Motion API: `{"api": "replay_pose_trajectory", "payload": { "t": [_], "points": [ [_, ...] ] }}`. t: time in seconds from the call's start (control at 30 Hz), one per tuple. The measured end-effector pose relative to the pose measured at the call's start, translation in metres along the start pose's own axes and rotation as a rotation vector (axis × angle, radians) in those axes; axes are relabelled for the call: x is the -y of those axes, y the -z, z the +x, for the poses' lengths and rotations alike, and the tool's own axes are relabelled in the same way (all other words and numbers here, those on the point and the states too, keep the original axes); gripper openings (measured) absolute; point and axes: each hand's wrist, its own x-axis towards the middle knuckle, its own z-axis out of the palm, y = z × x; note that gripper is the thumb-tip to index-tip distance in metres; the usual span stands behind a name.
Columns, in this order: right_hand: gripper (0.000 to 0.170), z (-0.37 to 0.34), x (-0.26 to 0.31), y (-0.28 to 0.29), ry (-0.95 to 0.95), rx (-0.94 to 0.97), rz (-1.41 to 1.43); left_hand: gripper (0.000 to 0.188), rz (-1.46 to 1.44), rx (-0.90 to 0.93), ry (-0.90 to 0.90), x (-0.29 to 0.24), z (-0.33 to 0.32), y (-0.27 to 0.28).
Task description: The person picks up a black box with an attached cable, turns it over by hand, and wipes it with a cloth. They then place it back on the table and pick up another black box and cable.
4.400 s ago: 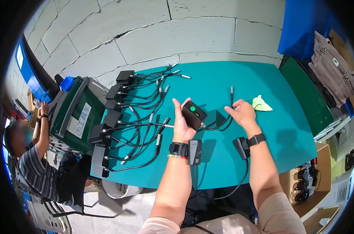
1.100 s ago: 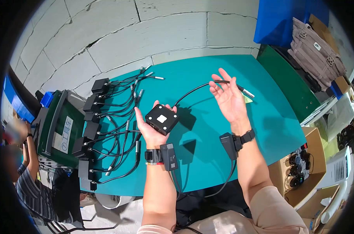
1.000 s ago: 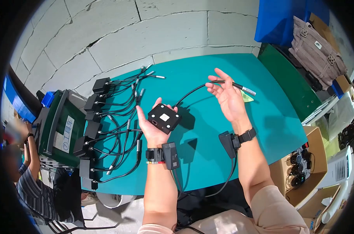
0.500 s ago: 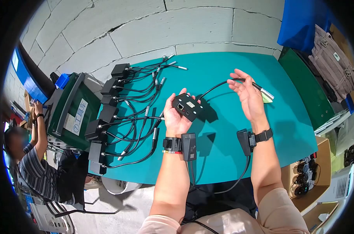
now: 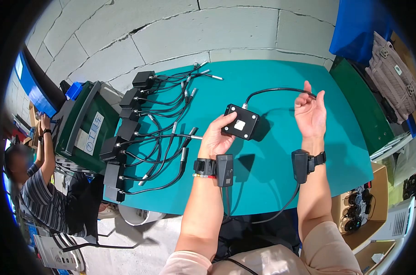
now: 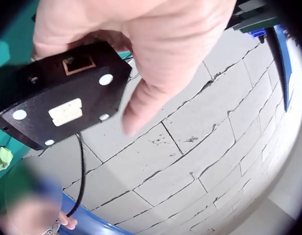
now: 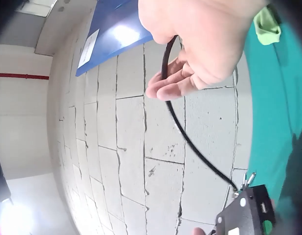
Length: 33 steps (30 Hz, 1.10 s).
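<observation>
1. The flat, square black box [image 5: 240, 123] with four round white pads and a pale label on its face is above the table, in the left hand [image 5: 218, 135], well apart from the right hand.
2. The left hand grips the box by its near edge, thumb over the labelled face. The left wrist view shows a rectangular port [image 6: 79, 63] in one side of it.
3. A thin black flexible cable [image 5: 272, 90] leaves a silver connector [image 5: 245, 106] on the box's far edge and arcs across to the right hand [image 5: 311, 114].
4. The right hand holds the cable loosely, palm turned up, some fingers bent around it; its far end is hidden in the head view.
5. To the left of the left hand, a column of black boxes [image 5: 114, 176] lies along the edge of the teal table [image 5: 263, 183], their silver-tipped black cables [image 5: 183, 160] crossing one another towards that hand.
6. A light green cloth [image 7: 267, 27] lies on the table near the right hand.
7. Beyond the boxes, further left, stands a dark green cabinet [image 5: 86, 133] with a white label; a seated person in a striped shirt [image 5: 43, 197] is beside it.
</observation>
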Motion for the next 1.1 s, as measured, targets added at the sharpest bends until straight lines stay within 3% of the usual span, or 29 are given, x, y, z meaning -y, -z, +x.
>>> {"api": "replay_pose_trajectory", "payload": {
  "t": [0.03,0.07,0.17,0.2,0.33,0.4,0.57,0.7,0.87,1.1],
  "points": [
    [0.049,-0.002,0.000,0.000,-0.054,-0.016,0.001,0.031,-0.037,0.006,0.033,-0.005,0.000,0.003],
    [0.046,-0.002,0.000,-0.001,-0.109,-0.031,0.002,0.031,-0.036,0.010,0.028,-0.006,0.000,0.004],
    [0.046,0.000,0.005,0.005,-0.215,0.045,0.022,0.033,0.116,-0.050,-0.229,-0.006,-0.002,0.005],
    [0.046,-0.001,0.003,0.003,-0.214,0.047,0.023,0.033,0.118,-0.048,-0.231,-0.007,-0.005,0.001],
    [0.056,-0.006,-0.002,-0.010,-0.175,0.091,-0.261,0.042,0.036,-0.018,-0.250,-0.008,-0.009,-0.005],
    [0.061,-0.008,-0.003,-0.013,-0.183,0.087,-0.341,0.039,-0.065,0.067,-0.250,-0.008,-0.009,-0.004],
    [0.067,-0.009,-0.004,-0.014,-0.119,0.123,-0.757,0.033,-0.266,0.041,-0.315,-0.009,-0.002,0.013],
    [0.068,-0.011,-0.008,-0.020,-0.136,0.062,-0.876,0.033,-0.297,0.052,-0.335,-0.016,-0.008,0.004],
    [0.062,-0.010,-0.015,-0.017,0.004,-0.107,-1.086,0.035,-0.373,0.051,-0.357,-0.013,-0.005,0.002],
    [0.055,-0.009,-0.017,-0.017,0.068,-0.069,-1.125,0.035,-0.431,0.086,-0.363,-0.016,-0.007,-0.004]
  ]
}}
